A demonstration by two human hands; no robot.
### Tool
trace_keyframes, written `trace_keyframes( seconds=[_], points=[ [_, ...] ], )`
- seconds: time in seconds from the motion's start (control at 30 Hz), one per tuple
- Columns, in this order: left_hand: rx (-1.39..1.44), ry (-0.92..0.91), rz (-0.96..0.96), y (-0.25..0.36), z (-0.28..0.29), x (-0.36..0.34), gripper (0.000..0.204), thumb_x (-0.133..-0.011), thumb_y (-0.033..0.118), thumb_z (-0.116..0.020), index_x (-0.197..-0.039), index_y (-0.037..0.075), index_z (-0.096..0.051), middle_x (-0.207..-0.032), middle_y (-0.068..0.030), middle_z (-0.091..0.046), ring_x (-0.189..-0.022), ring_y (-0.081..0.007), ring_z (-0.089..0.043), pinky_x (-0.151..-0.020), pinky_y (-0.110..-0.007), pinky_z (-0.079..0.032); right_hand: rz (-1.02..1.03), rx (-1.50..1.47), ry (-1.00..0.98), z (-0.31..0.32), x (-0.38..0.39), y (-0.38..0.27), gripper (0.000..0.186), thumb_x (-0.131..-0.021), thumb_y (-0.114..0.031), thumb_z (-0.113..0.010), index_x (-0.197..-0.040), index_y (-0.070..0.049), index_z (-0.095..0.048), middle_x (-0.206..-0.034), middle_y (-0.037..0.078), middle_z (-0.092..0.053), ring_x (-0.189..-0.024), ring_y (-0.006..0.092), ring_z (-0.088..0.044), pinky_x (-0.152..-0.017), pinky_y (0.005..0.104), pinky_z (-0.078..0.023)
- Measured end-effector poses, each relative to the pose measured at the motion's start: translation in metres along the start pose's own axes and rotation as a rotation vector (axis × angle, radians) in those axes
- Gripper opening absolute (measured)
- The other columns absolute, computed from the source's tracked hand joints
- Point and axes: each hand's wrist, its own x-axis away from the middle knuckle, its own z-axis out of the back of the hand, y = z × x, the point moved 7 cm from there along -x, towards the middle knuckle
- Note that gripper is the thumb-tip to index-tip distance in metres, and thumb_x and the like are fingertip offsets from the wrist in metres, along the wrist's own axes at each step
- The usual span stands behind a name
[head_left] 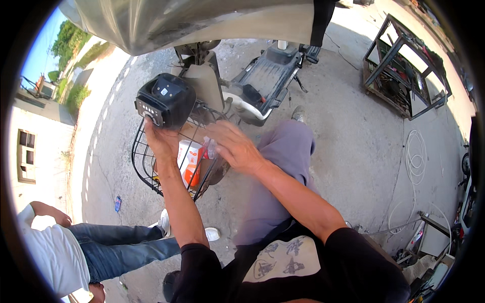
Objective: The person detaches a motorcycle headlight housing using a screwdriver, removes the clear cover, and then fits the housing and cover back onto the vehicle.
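A black boxy device (172,98) with a row of small round marks on its panel sits at the head of a wire basket (146,169). My left hand (160,139) grips its lower side, thumb up by the panel and the other fingers partly hidden. Over the basket's right side is my right hand (232,145), smeared by motion, its fingertips close to a clear crumpled plastic wrapper (209,149). Whether it touches the wrapper I cannot tell. A white and orange packet (188,162) lies in the basket between my forearms.
An electric scooter (265,76) with a flat footboard stands behind the basket, under a grey cover (202,25). A person in jeans (121,250) stands at the left. A metal frame cart (404,70) holds tools at the far right, near a coiled white hose (415,156).
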Motion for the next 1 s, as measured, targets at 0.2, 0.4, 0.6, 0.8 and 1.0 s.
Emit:
trace_keyframes(
  seconds=[0.2, 0.4, 0.6, 0.8, 1.0],
  points=[
    [-0.108, -0.008, -0.126, 0.0, -0.012, -0.001, 0.06, -0.11, 0.042, -0.056, -0.154, 0.002, -0.049, -0.15, -0.0152, -0.064, -0.136, -0.0312, -0.066, -0.114, -0.053, -0.056, 0.016, 0.022, 0.054, -0.001, -0.001, 0.003, 0.035, -0.099, -0.009, -0.067, -0.133, 0.0, -0.07, -0.149, 0.016, -0.064, -0.145, 0.041, -0.052, -0.12, 0.0498, -0.045],
    [-0.197, 0.027, -0.153, 0.003, -0.006, 0.006, 0.06, -0.105, 0.037, -0.064, -0.151, 0.0, -0.05, -0.143, -0.0132, -0.067, -0.129, -0.0258, -0.069, -0.112, -0.044, -0.057, 0.015, 0.025, 0.003, -0.008, -0.003, -0.001, 0.036, -0.106, -0.015, -0.061, -0.139, 0.001, -0.066, -0.151, 0.018, -0.063, -0.146, 0.0448, -0.051, -0.122, 0.0516, -0.042],
    [-0.205, 0.063, -0.17, 0.0, -0.01, -0.002, 0.066, -0.104, 0.037, -0.068, -0.156, 0.004, -0.043, -0.142, -0.0117, -0.063, -0.127, -0.0234, -0.068, -0.107, -0.043, -0.06, -0.025, -0.051, 0.152, 0.014, -0.002, 0.002, 0.031, -0.101, -0.007, -0.069, -0.132, 0.0, -0.07, -0.145, 0.019, -0.067, -0.136, 0.0409, -0.062, -0.117, 0.0477, -0.047],
    [-0.284, 0.148, -0.145, 0.005, -0.007, 0.005, 0.076, -0.1, 0.046, -0.074, -0.155, 0.003, -0.044, -0.142, -0.0132, -0.059, -0.13, -0.0241, -0.063, -0.11, -0.044, -0.054, -0.356, -0.064, 0.391, 0.102, -0.038, 0.086, 0.029, -0.095, -0.007, -0.078, -0.122, 0.003, -0.075, -0.118, 0.015, -0.079, -0.1, 0.0308, -0.076, -0.09, 0.0367, -0.06],
    [-0.401, 0.171, -0.132, -0.005, 0.012, 0.0, 0.077, -0.1, 0.047, -0.074, -0.156, 0.002, -0.044, -0.143, -0.0124, -0.06, -0.129, -0.0238, -0.063, -0.109, -0.042, -0.054, -0.734, 0.171, -0.094, 0.063, -0.025, 0.276, 0.056, -0.093, -0.03, -0.081, -0.138, 0.002, -0.068, -0.114, 0.022, -0.08, -0.105, 0.0349, -0.079, -0.093, 0.0458, -0.06]
  ],
)
